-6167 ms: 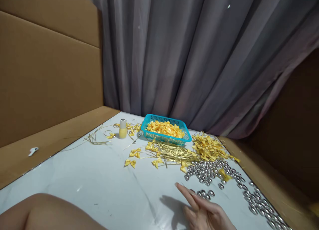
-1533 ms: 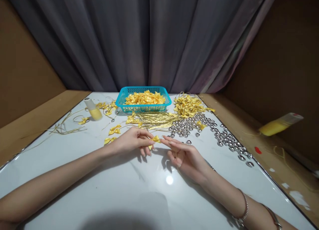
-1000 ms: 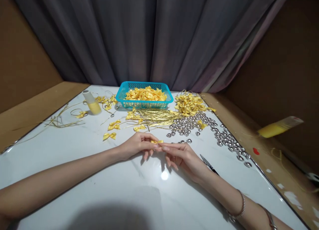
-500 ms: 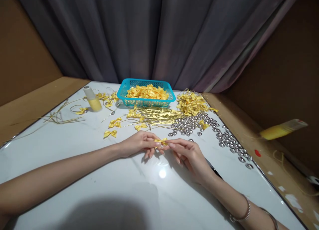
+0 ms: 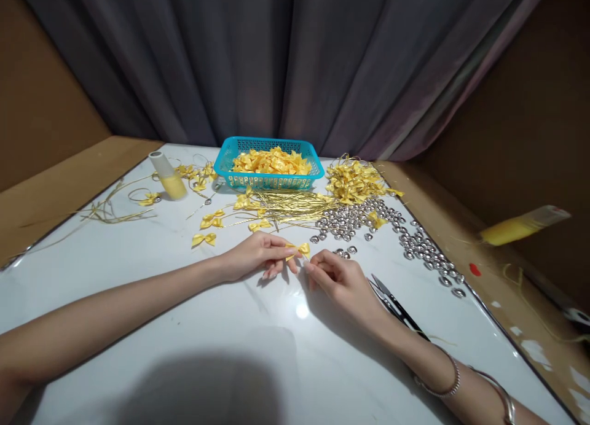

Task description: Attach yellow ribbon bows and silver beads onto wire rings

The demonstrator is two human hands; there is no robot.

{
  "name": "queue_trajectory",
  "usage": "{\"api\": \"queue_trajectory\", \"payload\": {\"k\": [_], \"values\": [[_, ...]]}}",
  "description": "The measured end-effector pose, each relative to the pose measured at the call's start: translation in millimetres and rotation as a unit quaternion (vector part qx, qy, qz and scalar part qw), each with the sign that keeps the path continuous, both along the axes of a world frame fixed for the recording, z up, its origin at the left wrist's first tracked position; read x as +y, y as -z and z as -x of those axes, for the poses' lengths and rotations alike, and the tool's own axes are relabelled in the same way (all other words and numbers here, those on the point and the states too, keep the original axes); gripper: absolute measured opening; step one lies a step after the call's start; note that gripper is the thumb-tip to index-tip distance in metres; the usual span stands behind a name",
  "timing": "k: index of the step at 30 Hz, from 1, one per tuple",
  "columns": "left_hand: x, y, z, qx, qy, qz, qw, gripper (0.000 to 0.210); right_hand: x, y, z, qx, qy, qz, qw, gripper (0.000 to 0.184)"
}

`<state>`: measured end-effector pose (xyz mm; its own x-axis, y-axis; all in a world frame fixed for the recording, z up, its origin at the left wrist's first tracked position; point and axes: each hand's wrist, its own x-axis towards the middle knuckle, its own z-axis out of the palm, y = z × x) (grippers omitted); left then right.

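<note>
A yellow ribbon bow is pinched in the left hand.
The right hand is curled just beside it; black thread snips are laid by the wrist, with silver beads, gold cords and a bow-filled turquoise basket spread beyond.

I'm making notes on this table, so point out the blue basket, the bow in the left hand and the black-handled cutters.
Blue basket (image 5: 270, 182), head view: its front wall.
Yellow bow (image 5: 305, 249), head view: its loop on the picture's right.
Black-handled cutters (image 5: 405, 315), head view: a handle.
</note>
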<state>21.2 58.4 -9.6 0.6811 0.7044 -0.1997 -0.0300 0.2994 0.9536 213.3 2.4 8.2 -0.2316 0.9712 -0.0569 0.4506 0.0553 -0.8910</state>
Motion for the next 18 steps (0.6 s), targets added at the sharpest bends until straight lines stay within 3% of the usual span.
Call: {"api": "queue_trajectory", "payload": {"k": [8,18], "values": [[0.7,-2.5,-0.8,-0.026,-0.015,0.034,0.999,0.023,-3.1,-5.8,0.3,-0.041,-0.040,0.014,0.998,0.032],[2.9,-3.0,-0.3,-0.035,-0.011,0.063,0.997,0.022,-3.8,-7.0,2.5,0.033,-0.033,0.040,0.998,0.034]]}}
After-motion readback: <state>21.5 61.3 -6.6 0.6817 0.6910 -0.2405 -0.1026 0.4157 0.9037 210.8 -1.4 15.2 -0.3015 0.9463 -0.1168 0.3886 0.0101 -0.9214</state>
